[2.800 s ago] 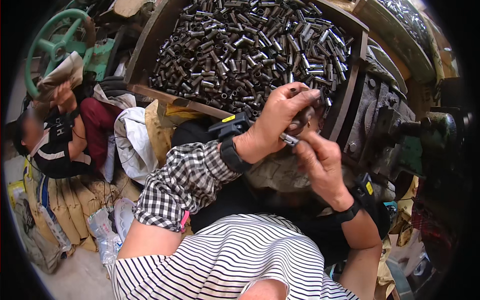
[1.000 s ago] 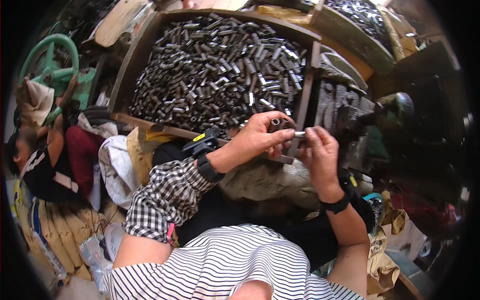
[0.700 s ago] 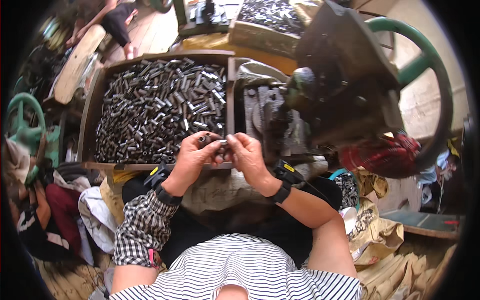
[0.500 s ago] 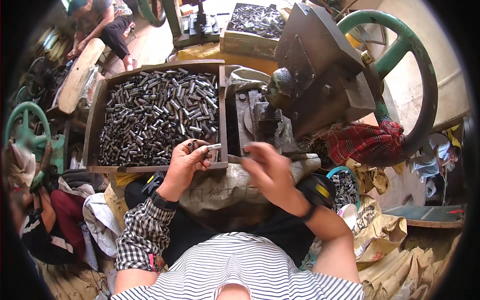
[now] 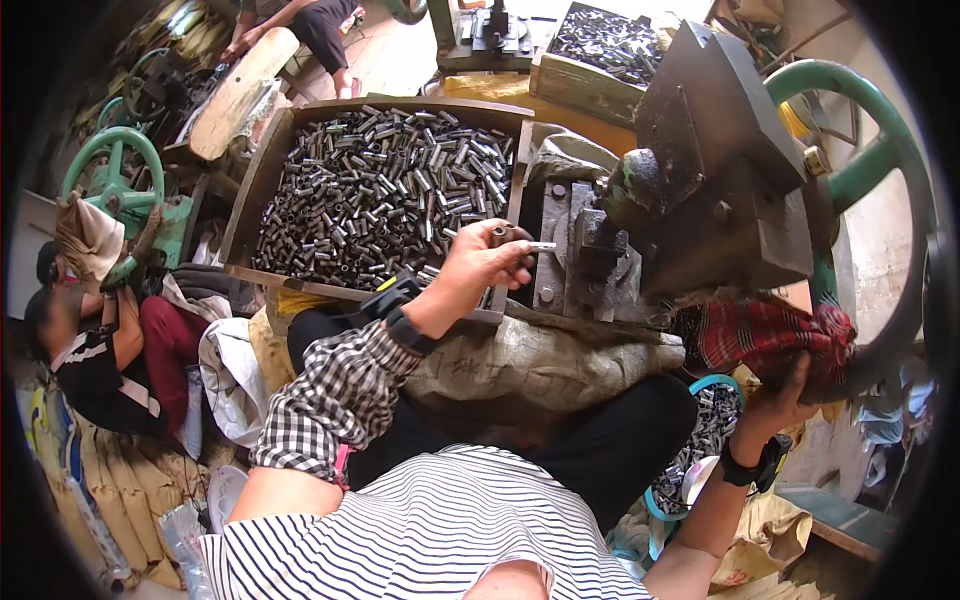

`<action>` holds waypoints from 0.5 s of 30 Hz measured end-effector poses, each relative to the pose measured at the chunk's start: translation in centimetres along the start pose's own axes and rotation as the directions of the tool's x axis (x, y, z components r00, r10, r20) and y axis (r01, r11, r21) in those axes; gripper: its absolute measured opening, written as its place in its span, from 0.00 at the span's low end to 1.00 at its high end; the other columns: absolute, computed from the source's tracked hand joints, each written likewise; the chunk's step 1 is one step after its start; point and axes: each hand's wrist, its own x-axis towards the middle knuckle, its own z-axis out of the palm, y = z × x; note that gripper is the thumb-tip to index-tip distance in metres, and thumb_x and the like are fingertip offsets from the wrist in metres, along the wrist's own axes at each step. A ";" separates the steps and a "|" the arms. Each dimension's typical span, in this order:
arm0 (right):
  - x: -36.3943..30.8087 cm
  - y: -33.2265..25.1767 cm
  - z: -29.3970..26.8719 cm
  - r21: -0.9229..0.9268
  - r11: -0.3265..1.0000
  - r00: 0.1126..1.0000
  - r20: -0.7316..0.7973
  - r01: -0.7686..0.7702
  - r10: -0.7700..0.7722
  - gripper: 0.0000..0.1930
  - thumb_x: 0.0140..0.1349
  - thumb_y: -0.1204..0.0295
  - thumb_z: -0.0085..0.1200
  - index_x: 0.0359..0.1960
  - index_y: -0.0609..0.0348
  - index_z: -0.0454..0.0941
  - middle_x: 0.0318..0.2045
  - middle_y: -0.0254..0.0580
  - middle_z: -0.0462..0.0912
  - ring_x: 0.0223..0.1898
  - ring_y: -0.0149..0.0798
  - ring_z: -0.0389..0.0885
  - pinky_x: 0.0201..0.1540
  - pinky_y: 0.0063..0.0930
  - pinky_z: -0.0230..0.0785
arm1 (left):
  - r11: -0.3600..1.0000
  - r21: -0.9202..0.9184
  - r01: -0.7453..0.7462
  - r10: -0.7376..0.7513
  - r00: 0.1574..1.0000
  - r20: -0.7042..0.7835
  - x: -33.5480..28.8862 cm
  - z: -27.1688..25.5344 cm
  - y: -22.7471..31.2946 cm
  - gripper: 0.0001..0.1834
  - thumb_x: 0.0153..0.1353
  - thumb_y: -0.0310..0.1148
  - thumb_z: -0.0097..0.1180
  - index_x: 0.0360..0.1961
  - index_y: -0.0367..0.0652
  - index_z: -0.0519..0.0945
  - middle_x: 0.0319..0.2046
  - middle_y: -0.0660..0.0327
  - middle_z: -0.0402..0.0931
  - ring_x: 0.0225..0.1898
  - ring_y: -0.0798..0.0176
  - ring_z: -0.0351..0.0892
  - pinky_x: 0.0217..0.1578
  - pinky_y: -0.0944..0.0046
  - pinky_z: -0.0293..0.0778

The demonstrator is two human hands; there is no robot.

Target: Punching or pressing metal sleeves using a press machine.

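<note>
The left hand [image 5: 490, 262] is closed on a slim metal tube [image 5: 543, 246], which points rightward at the left side of the dark press [image 5: 715, 160]; contact with the press cannot be confirmed. Right of the press, the right hand [image 5: 783, 400] touches a red plaid cloth [image 5: 755, 335], its grip indeterminable. A wooden tray [image 5: 256, 200] of piled tubes [image 5: 375, 200] stands left of the press.

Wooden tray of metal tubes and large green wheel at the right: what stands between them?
A dark machine and a grey cloth, in the head view: the machine's bed is nearer the wooden tray, its block nearer the green wheel.
</note>
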 end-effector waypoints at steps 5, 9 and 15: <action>0.7 -2.1 0.9 -0.003 0.998 0.997 -0.043 0.062 -0.062 0.20 0.57 0.74 0.54 0.51 0.69 0.71 0.46 0.43 0.77 0.42 0.33 0.76 0.47 0.29 0.70 | 0.997 0.074 -0.004 0.006 1.000 -0.030 4.0 0.0 -1.7 0.09 0.59 0.30 0.56 0.38 0.36 0.74 0.28 0.59 0.77 0.24 0.70 0.79 0.23 0.74 0.76; 3.6 -4.4 -1.0 0.015 0.999 0.995 0.096 -0.028 0.026 0.26 0.56 0.73 0.53 0.58 0.67 0.64 0.52 0.44 0.73 0.48 0.34 0.73 0.52 0.31 0.66 | 0.995 0.095 0.002 -0.001 1.000 -0.010 6.5 0.4 -2.2 0.08 0.60 0.30 0.56 0.37 0.36 0.74 0.28 0.59 0.77 0.25 0.68 0.80 0.23 0.73 0.77; 8.9 -10.8 0.7 0.032 0.987 0.972 0.181 -0.160 0.152 0.28 0.57 0.68 0.53 0.58 0.69 0.65 0.52 0.48 0.73 0.50 0.38 0.73 0.55 0.32 0.63 | 0.994 0.106 0.010 -0.011 1.000 0.005 8.0 0.9 -2.8 0.08 0.60 0.30 0.55 0.34 0.36 0.74 0.27 0.59 0.77 0.25 0.67 0.81 0.23 0.72 0.78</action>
